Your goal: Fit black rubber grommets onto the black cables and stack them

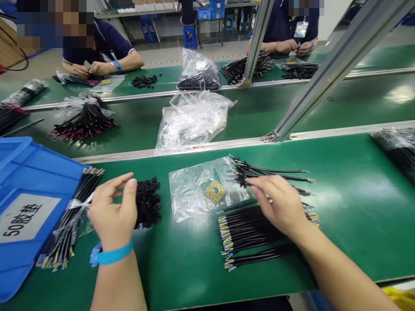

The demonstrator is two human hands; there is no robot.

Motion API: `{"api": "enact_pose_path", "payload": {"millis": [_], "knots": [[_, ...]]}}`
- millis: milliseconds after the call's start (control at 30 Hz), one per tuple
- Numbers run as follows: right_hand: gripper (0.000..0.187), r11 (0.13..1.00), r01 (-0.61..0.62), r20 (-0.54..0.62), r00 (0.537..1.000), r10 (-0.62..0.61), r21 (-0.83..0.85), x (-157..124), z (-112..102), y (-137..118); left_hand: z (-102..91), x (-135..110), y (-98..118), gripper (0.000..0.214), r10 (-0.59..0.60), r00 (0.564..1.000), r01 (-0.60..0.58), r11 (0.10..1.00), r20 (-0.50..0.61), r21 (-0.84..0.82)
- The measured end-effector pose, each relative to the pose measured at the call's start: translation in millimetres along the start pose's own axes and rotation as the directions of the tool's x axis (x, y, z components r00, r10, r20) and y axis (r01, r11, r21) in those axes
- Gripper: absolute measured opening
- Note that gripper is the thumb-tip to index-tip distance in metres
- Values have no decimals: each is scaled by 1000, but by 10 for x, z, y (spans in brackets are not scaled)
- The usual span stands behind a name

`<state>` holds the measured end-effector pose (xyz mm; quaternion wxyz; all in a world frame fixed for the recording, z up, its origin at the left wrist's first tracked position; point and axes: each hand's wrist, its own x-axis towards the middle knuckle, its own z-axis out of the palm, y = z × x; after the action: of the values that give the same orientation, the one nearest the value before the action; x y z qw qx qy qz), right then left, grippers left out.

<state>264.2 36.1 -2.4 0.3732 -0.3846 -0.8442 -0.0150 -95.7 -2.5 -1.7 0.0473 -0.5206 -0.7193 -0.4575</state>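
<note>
My left hand hovers by a heap of small black rubber rings, thumb and forefinger apart and curled with nothing seen between them. My right hand reaches over a pile of black cables with coloured wire ends, its fingers pinched near one cable of a looser bunch. A clear plastic bag with a small yellow perforated square lies between my hands. A blue wristband circles my left wrist.
A blue bin sits at the left, with a tied cable bundle leaning beside it. Metal rails and a slanted post divide the green belt. Bags and cable heaps lie beyond. Two other people work at the far side.
</note>
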Motion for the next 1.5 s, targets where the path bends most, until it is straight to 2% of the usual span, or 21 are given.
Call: {"api": "enact_pose_path", "payload": {"millis": [67, 133, 200, 267, 333, 400, 467, 500, 567, 633, 733, 800, 867, 933, 967, 1067, 1233, 1367, 1500], "knots": [[21, 989, -13, 7, 1000, 14, -145, 3, 29, 202, 1, -10, -54, 37, 83, 993, -97, 979, 89, 177], [25, 973, -19, 22, 999, 24, -229, -4, 54, 324, 44, -38, -104, 39, 87, 978, -144, 937, 187, 317], [27, 980, -11, 69, 997, 25, -199, -21, 56, 338, 111, -74, -163, 40, 57, 956, -183, 883, 289, 432], [22, 998, 5, 180, 984, 6, -63, -47, 47, 274, 179, -103, -238, 40, 72, 935, -241, 846, 346, 476], [17, 997, 6, 351, 936, -31, 72, -77, 47, 192, 224, -113, -320, 36, 116, 919, -294, 839, 377, 457], [16, 993, -14, 503, 863, -45, 114, -107, 69, 136, 239, -101, -384, 29, 155, 905, -330, 844, 397, 423], [14, 995, -29, 582, 812, -32, 96, -128, 112, 113, 229, -75, -408, 21, 186, 900, -352, 842, 394, 408], [10, 996, -31, 594, 804, -25, 84, -133, 135, 108, 220, -62, -401, 18, 197, 899, -360, 840, 390, 406], [3, 997, -27, 594, 805, -17, 66, -134, 177, 98, 206, -46, -352, 16, 202, 899, -361, 846, 389, 394], [8, 998, -25, 583, 812, -14, 58, -129, 206, 84, 212, -59, -265, 19, 196, 896, -342, 877, 400, 337], [8, 997, -20, 578, 815, -30, 81, -138, 232, 74, 269, -136, -111, 23, 218, 879, -303, 942, 423, 142], [5, 995, -7, 575, 816, -51, 98, -159, 248, 84, 324, -202, -30, 25, 260, 835, -298, 954, 485, 2], [4, 996, 10, 566, 822, -57, 86, -183, 265, 97, 367, -248, 13, 27, 303, 763, -314, 946, 571, -83], [2, 998, 23, 563, 825, -49, 53, -195, 281, 98, 382, -263, 20, 32, 333, 706, -347, 932, 625, -104], [3, 999, 27, 560, 827, -45, 41, -195, 287, 93, 380, -260, 16, 37, 341, 693, -368, 925, 635, -96], [5, 997, -15, 531, 847, -30, 81, -179, 302, 60, 369, -252, 15, 49, 361, 677, -427, 903, 641, -58], [12, 974, -117, 410, 912, 28, 193, -168, 358, 35, 448, -339, 119, 34, 392, 671, -505, 863, 630, 2], [16, 986, -78, 406, 914, 12, 146, -189, 410, 42, 516, -429, 197, 27, 417, 674, -518, 855, 610, -12], [18, 996, -53, 427, 904, 18, 69, -190, 417, 27, 517, -458, 190, 30, 454, 643, -534, 843, 617, -64]]}}
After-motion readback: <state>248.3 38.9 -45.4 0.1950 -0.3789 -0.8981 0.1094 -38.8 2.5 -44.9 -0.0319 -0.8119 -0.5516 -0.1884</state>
